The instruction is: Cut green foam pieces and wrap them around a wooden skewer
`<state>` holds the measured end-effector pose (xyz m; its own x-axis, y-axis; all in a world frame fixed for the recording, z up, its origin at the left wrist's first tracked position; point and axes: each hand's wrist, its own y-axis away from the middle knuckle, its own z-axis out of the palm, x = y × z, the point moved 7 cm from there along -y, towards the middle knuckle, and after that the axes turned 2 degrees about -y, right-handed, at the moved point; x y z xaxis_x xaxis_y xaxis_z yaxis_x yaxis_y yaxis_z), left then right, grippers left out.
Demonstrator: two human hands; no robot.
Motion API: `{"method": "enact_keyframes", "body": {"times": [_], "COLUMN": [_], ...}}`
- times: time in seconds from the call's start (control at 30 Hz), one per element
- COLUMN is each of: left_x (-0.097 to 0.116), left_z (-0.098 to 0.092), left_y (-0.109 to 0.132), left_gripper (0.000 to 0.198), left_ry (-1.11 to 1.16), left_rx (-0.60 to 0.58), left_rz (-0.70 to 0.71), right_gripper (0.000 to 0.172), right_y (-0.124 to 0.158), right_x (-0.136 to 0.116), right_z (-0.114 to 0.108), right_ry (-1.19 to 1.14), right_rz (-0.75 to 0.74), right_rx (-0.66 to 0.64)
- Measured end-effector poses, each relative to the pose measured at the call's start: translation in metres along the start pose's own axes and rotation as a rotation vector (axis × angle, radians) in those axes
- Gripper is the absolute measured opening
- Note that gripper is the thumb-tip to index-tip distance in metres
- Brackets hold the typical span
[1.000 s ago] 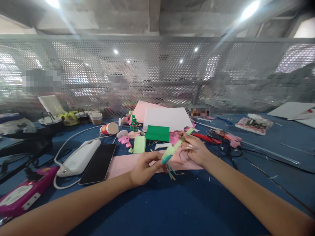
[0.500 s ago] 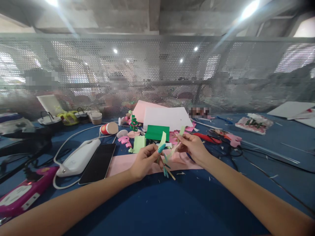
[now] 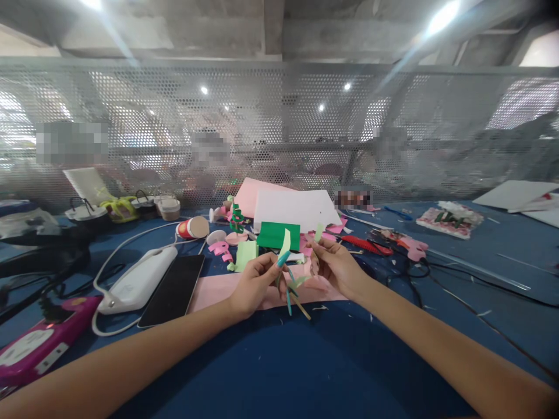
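My left hand, with long teal nails, is closed on a pale green paper strip that sticks up above the thumb. A thin wooden stick points down and right from under those fingers. To the right, my right hand pinches another pale green piece of paper between thumb and fingertips. Both hands are above a long pink paper sheet. Just behind them lie a dark green paper piece and a light green paper piece.
Left of the hands are a black phone, a white power bank with its cable, and a magenta power strip. A pink glue gun and a red-handled tool lie right. White paper stands at the back.
My right hand has shifted slightly down and left with its green paper piece. The fingers of my left hand have moved a little around the stick; both hands keep their hold.
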<state>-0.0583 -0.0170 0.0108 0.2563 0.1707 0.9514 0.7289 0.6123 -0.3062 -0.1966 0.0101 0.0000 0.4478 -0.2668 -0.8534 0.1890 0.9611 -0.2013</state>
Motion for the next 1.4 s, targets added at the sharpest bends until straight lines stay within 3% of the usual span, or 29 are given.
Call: {"method": "enact_keyframes", "body": {"times": [0.23, 0.57, 0.73, 0.97, 1.13, 1.23, 1.4], "left_x": [0.002, -0.006, -0.015, -0.019, -0.021, -0.023, -0.020], "left_z": [-0.002, 0.004, 0.007, -0.002, -0.012, -0.012, -0.012], "left_y": [-0.002, -0.004, -0.004, -0.004, -0.006, -0.005, -0.002], "left_gripper": [0.029, 0.032, 0.032, 0.030, 0.034, 0.037, 0.037], "left_ry": [-0.033, -0.023, 0.073, 0.038, -0.082, -0.118, -0.285], "left_rx": [0.027, -0.027, -0.027, 0.045, 0.114, 0.134, 0.154], "left_rz": [0.036, -0.089, -0.169, -0.200, -0.189, -0.227, -0.224], "right_gripper": [0.033, 0.023, 0.015, 0.020, 0.025, 0.030, 0.036], "right_y": [0.002, 0.016, 0.018, 0.021, 0.022, 0.021, 0.015], "right_x": [-0.002, -0.010, -0.009, -0.009, -0.001, 0.003, 0.009], "right_z": [-0.007, 0.009, 0.016, 0.029, 0.033, 0.031, 0.018], "right_ry": [0.264, 0.666, 0.638, 0.621, 0.389, 0.307, 0.370], "right_rz": [-0.092, -0.236, -0.218, -0.208, -0.001, 0.063, 0.042], "right_rx": [0.106, 0.052, 0.006, -0.203, -0.321, -0.250, -0.017]}}
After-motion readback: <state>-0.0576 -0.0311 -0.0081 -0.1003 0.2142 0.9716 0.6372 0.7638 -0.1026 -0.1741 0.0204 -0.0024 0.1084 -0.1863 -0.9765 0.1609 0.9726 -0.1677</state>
